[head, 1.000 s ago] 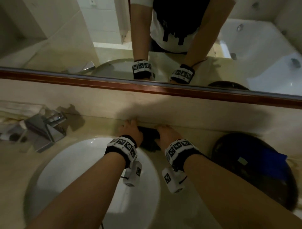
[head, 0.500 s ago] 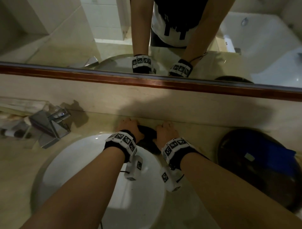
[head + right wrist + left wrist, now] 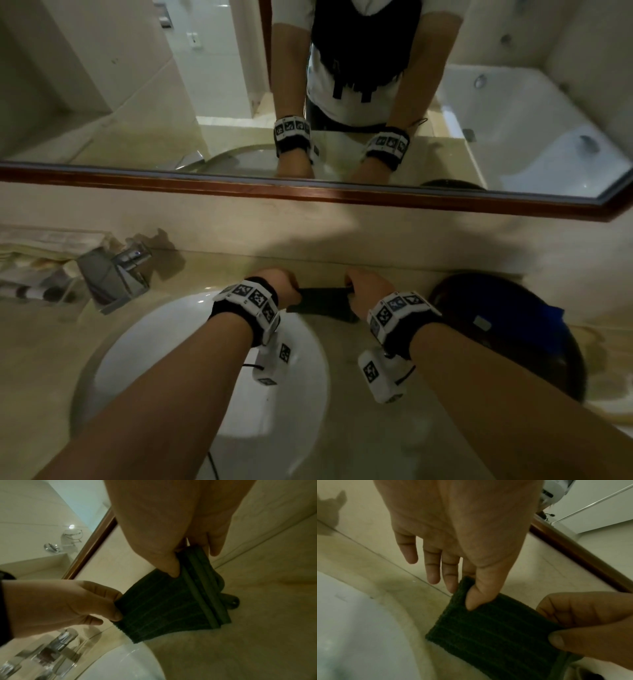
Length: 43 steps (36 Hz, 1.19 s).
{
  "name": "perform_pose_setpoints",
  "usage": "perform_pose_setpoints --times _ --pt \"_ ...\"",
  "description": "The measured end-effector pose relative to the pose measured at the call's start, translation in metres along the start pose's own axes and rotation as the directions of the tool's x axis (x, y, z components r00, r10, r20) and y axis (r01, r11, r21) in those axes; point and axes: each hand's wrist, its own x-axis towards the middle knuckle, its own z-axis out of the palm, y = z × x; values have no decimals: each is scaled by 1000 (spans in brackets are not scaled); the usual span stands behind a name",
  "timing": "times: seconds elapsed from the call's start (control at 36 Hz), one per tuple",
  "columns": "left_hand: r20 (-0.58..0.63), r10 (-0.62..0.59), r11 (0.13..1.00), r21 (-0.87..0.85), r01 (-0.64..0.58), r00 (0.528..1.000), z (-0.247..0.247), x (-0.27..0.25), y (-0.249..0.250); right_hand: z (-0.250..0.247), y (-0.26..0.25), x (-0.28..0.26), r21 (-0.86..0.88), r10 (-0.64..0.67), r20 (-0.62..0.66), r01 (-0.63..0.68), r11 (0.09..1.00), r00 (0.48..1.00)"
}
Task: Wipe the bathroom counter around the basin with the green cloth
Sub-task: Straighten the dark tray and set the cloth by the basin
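The dark green ribbed cloth (image 3: 323, 301) hangs folded between both hands, just above the beige counter (image 3: 376, 394) behind the white basin (image 3: 191, 342). My left hand (image 3: 281, 286) pinches its left edge between thumb and forefinger; the other fingers point down, loose. My right hand (image 3: 363, 291) pinches the right edge, where the folded layers (image 3: 204, 588) show. In the left wrist view the cloth (image 3: 488, 635) is held taut over the basin's rim. In the right wrist view the cloth (image 3: 164, 608) hangs clear of the counter.
A chrome tap (image 3: 113, 274) stands left of the basin, with a clear tray of toiletries (image 3: 34, 270) beyond it. A dark round bin with a blue liner (image 3: 513, 335) sits at the right. The mirror's wooden frame (image 3: 308, 188) runs above the backsplash.
Both hands were pressing on the bunched cloth at the back of the counter. They have lifted it and drawn apart, so it now stretches between them.
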Motion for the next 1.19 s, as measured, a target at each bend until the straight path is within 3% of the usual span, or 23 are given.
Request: perform_pose_setpoints --times 0.17,0.44,0.64,0.89,1.19 --pt "-66 74 995 -66 -79 995 -2 -21 47 -29 42 -39 9 56 -118 -56 998 991" --pt "-48 231 967 -98 -235 972 14 -42 154 -77 130 -115 12 175 -162 -175 984 971" --pt "-22 346 935 -73 -346 938 43 -47 225 -84 193 -160 45 325 -156 -322 946 933" --pt "3 335 942 -35 -334 942 90 -27 263 -61 238 -184 43 358 -117 -356 934 926" --pt "42 212 977 29 -213 976 107 -1 281 -39 264 -158 61 338 -146 -333 941 930"
